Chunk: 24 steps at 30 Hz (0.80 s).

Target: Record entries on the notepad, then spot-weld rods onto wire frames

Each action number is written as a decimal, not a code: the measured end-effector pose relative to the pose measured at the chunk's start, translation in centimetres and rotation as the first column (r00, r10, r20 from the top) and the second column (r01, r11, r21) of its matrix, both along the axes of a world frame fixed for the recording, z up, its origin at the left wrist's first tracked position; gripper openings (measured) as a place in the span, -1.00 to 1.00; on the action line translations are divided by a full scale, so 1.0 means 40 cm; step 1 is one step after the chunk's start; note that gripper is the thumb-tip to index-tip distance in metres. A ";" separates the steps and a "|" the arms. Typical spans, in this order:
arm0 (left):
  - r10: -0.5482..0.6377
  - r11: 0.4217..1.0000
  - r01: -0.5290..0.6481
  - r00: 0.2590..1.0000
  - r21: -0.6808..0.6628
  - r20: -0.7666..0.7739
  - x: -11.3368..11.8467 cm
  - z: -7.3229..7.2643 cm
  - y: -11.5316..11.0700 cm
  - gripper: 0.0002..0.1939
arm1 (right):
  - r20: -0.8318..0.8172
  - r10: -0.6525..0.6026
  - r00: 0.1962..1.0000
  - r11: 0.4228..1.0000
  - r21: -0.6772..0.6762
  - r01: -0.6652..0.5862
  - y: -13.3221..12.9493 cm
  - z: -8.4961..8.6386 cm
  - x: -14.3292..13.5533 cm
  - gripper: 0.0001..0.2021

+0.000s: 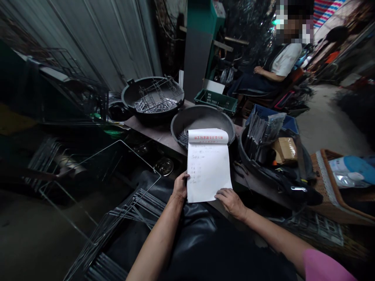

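Note:
A white notepad [209, 168] with its top sheets folded over, red print on the fold and handwritten lines below, is held up in front of me. My left hand [180, 185] grips its lower left edge, the thumb on the front and the other fingers mostly hidden behind. At the lower right corner, my right hand [232, 202] has its fingers bent over the paper's edge; the thumb side is partly hidden. Just behind the pad stands a round dark basin [202, 113], partly covered by it, with thin metal pieces inside at the left.
Another basin [129, 97] holds bent wire pieces. A green crate [216, 100] stands behind. To the right are a tub [249, 152] with wire bundles and a wicker basket [328, 183] with bottles. Wire frames [129, 207] lie at my left. A person [281, 62] sits at the back.

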<state>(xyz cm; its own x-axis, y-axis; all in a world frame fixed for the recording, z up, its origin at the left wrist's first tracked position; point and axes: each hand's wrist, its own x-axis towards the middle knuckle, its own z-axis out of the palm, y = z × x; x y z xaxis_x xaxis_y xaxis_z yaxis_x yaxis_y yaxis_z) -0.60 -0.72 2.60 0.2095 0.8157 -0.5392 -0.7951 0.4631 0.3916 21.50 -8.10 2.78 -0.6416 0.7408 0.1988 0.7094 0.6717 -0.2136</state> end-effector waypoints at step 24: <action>-0.001 1.000 0.001 1.000 0.002 -0.002 0.003 0.006 0.001 -0.67 | 0.370 -0.148 0.917 0.989 0.065 0.133 0.030 0.042 0.072 -0.83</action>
